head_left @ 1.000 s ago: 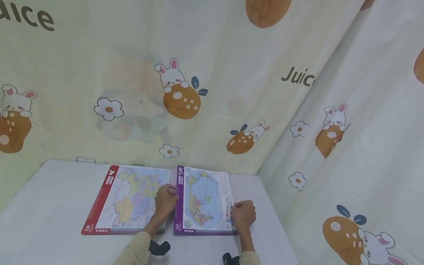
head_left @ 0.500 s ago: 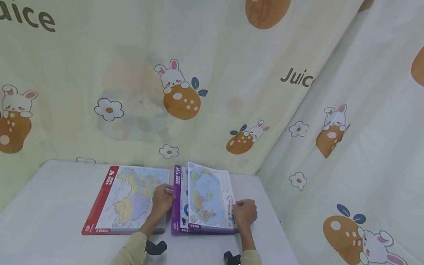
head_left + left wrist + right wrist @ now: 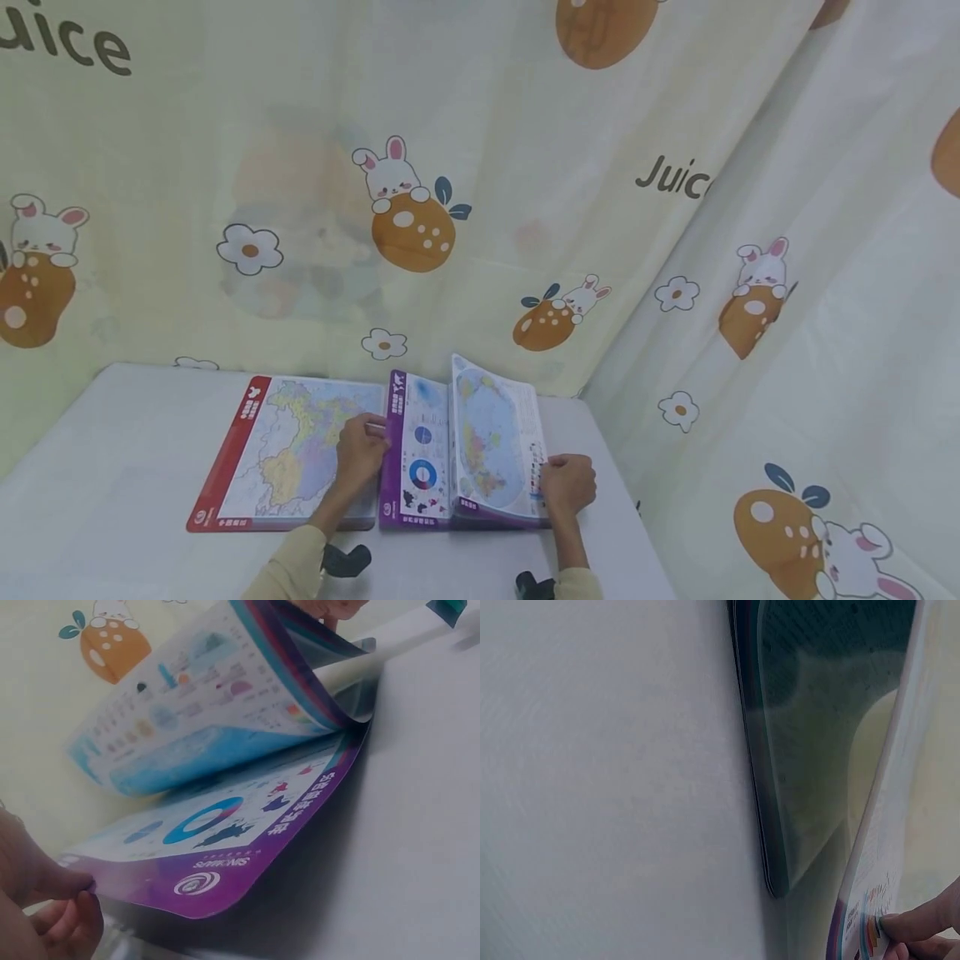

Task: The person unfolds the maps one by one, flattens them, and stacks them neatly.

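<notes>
My left hand [image 3: 358, 454] pinches the left edge of a purple-bordered map sheet [image 3: 423, 446], between thumb and fingers [image 3: 84, 889] in the left wrist view. That sheet bears charts and a blue ring, and its near corner is raised off the table. On the right my right hand [image 3: 567, 483] holds the right edge of a world map sheet [image 3: 491, 442] bent up above it. A bowed gap parts the two sheets on the left. In the right wrist view, thumb and fingers [image 3: 922, 922] pinch the upper sheet's edge, beside a dark glossy sheet [image 3: 817, 772].
A red-bordered map sheet [image 3: 300, 450] lies flat to the left, partly under my left forearm. The white table [image 3: 150, 450] meets a printed curtain [image 3: 480, 167] at the back and another on the right. Black wrist devices [image 3: 348, 560] sit on both wrists.
The world map sheet has separated from the purple-bordered sheet and bowed up to the right, uncovering charts below. My left hand moved left with the lower sheet; my right hand shifted slightly right.
</notes>
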`<state>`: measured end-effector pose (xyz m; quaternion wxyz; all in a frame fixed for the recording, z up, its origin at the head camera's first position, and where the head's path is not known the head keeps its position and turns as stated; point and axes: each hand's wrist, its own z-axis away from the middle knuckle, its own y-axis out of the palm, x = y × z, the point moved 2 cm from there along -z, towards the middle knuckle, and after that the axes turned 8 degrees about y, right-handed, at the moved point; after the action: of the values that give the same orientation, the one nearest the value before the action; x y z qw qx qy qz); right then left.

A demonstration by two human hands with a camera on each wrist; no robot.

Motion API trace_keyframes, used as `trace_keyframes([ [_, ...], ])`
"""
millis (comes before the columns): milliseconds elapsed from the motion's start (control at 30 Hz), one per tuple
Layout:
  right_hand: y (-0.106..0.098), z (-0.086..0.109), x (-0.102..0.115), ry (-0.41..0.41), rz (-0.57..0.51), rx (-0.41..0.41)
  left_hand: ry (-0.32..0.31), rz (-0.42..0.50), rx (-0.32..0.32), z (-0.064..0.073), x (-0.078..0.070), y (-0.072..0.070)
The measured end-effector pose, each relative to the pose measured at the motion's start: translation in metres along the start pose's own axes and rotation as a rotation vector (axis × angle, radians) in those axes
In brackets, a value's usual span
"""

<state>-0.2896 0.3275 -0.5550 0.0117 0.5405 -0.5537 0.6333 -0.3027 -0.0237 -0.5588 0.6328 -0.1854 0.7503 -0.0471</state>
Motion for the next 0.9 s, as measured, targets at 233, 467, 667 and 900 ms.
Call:
trace_keyframes([
  [233,-0.004,-0.006,-0.002,0.021,0.001,-0.023,0.048,-0.016,-0.025,-0.004,-0.002,-0.014],
  [467,-0.007,-0.005,-0.003,0.069,-0.042,-0.041,0.066,-0.038,-0.041,-0.004,0.002,-0.028],
  [667,-0.006,-0.011,-0.006,0.064,-0.067,-0.067,0.073,-0.045,-0.051,-0.005,0.001,-0.044],
  [900,-0.011,-0.013,-0.006,0.075,-0.071,-0.073,0.039,-0.08,-0.081,-0.004,0.007,-0.063],
])
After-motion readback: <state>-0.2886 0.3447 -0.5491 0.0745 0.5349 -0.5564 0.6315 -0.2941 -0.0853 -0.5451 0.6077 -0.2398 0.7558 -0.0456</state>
